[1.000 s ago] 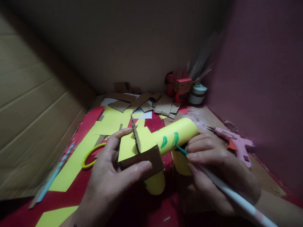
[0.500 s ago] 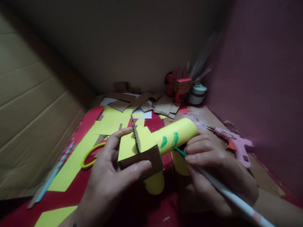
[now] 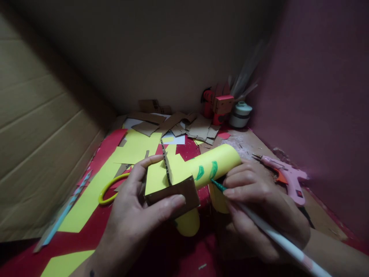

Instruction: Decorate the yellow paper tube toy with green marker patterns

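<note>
1. Yellow tube (image 3: 221, 159): held in the middle of the scene above the red surface (image 3: 178, 254), far end pointing right. Its near end joins a cardboard base (image 3: 178, 194).
2. Left hand (image 3: 135, 215): thumb on the far edge, forefinger pressed along the near face of the cardboard base, pinching it.
3. Right hand (image 3: 259, 200): fingers pressed together round my pen (image 3: 276, 238). Its green tip touches the tube's near side.
4. Done: two green marks (image 3: 206, 171) drawn side by side on the tube.
5. Left: the tube right of the marks is bare yellow.
6. Left of my hands: scissors (image 3: 108, 190) with yellow handles, lying on yellow paper sheets (image 3: 92, 196).
7. Right: pink glue gun (image 3: 288, 175), just beside my right hand, nozzle pointing left.
8. Far: cardboard scraps (image 3: 178, 127), a red box figure (image 3: 221, 104) and a pale jar (image 3: 240, 113).
9. In the way: nothing between the pen tip and the tube. My fingers hide the tube's underside.
</note>
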A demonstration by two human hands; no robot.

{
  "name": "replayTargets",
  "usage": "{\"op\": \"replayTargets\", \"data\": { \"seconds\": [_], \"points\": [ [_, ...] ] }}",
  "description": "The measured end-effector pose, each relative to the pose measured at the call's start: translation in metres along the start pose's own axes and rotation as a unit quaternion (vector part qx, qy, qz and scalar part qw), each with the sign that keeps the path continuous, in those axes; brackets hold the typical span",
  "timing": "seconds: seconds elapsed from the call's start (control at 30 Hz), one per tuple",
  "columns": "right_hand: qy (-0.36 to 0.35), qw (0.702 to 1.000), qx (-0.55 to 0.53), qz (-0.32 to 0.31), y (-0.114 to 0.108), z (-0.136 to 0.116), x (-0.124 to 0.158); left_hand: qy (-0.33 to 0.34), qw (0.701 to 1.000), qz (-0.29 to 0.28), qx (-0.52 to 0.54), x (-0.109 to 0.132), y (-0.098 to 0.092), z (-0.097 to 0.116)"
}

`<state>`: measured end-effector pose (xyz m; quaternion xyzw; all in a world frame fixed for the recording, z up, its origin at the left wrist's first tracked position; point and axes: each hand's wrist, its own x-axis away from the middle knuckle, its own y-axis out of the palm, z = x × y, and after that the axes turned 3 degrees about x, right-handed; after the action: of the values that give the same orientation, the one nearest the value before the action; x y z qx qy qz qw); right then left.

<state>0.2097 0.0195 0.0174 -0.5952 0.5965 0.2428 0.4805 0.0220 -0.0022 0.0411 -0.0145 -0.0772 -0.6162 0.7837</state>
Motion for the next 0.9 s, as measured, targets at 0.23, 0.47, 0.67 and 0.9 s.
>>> {"op": "replayTargets", "data": {
  "seconds": [0.23, 0.47, 0.67, 0.9],
  "points": [
    [0.007, 1.000, 0.021, -0.003, -0.0036, -0.0010, -0.0011, -0.017, 1.000, 0.009, 0.013, -0.0002, 0.0002, 0.0000],
    [0.023, 1.000, 0.006, 0.000, -0.0024, 0.0001, 0.0024, -0.013, 1.000, -0.007, 0.023, -0.0010, -0.0006, -0.0010],
    [0.007, 1.000, 0.007, -0.007, -0.0018, -0.0004, 0.0006, -0.016, 1.000, 0.006, 0.018, -0.0007, 0.0004, -0.0010],
    [0.010, 1.000, 0.013, -0.005, -0.0015, -0.0007, -0.0003, -0.014, 1.000, -0.001, 0.019, -0.0008, -0.0002, -0.0007]
  ]
}}
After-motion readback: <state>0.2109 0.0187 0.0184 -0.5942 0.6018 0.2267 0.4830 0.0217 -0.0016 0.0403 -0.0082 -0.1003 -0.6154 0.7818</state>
